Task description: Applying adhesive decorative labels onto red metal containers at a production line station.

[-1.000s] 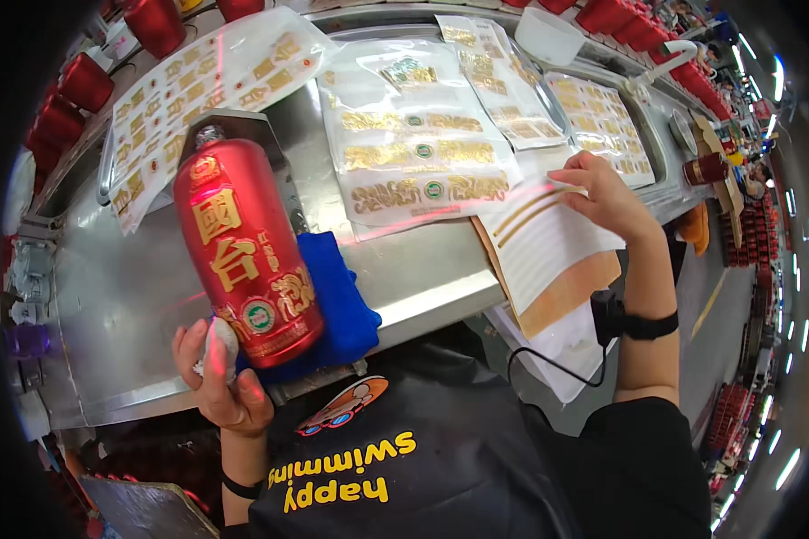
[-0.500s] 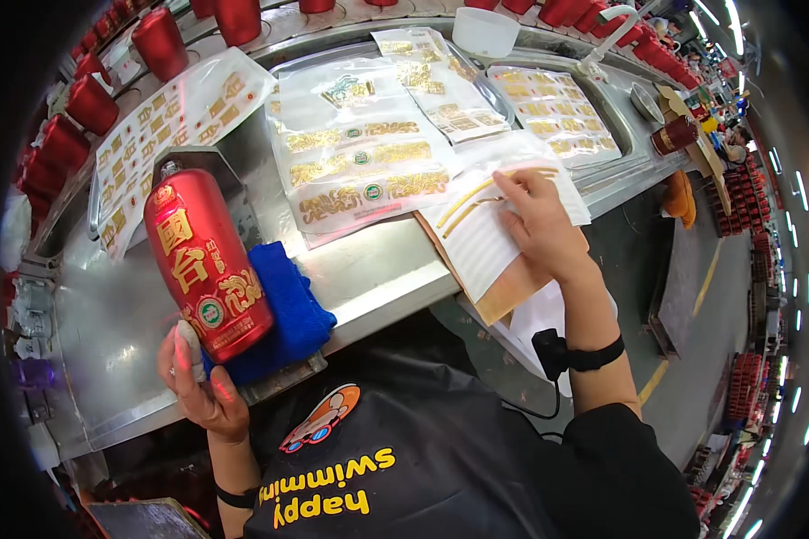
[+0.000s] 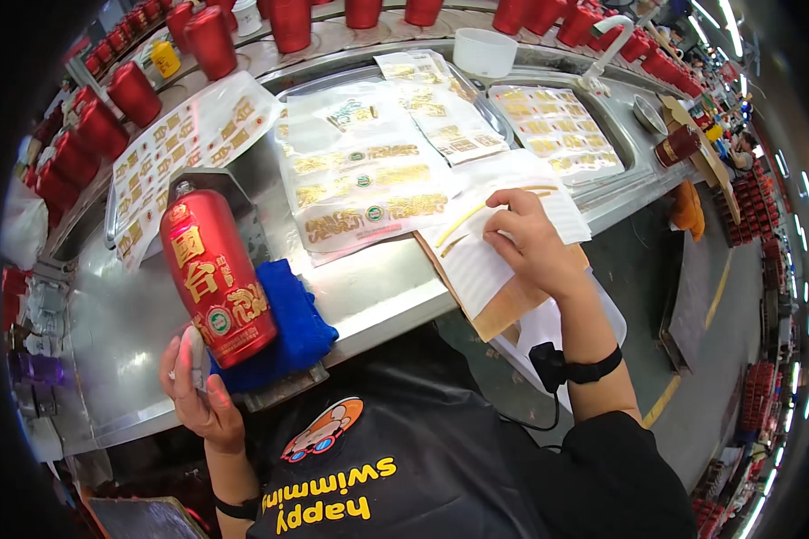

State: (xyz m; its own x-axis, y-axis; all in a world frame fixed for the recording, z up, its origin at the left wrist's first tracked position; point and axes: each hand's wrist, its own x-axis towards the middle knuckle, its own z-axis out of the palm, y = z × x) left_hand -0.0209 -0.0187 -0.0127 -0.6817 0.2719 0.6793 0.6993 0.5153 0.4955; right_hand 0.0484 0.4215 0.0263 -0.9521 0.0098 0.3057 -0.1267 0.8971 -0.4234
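Observation:
A red bottle [image 3: 214, 269] with gold characters and a green round emblem lies tilted, its neck at a dark metal holder [image 3: 234, 199] and its base by a folded blue cloth [image 3: 297, 319]. At the base, my left hand [image 3: 202, 395] has curled fingers around a whitish wad [image 3: 200, 352], close against the bottle. My right hand [image 3: 530, 242] hovers low over white backing paper [image 3: 476, 269] bearing thin gold strips [image 3: 460, 226]. Its thumb and index finger are pinched near one strip's end; whatever is between them is too small to make out.
Sheets of gold stickers [image 3: 368, 175] cover the middle of the metal counter [image 3: 368, 287], with another sheet [image 3: 175, 144] at left and one [image 3: 557, 130] in the sink. Beyond are a white tub [image 3: 484, 54], a tap [image 3: 602, 54] and rows of red bottles [image 3: 289, 22].
My right hand has drawn back slightly from the strips, its fingers more curled. The left hand and bottle keep their relation, while the whole view has shifted a little.

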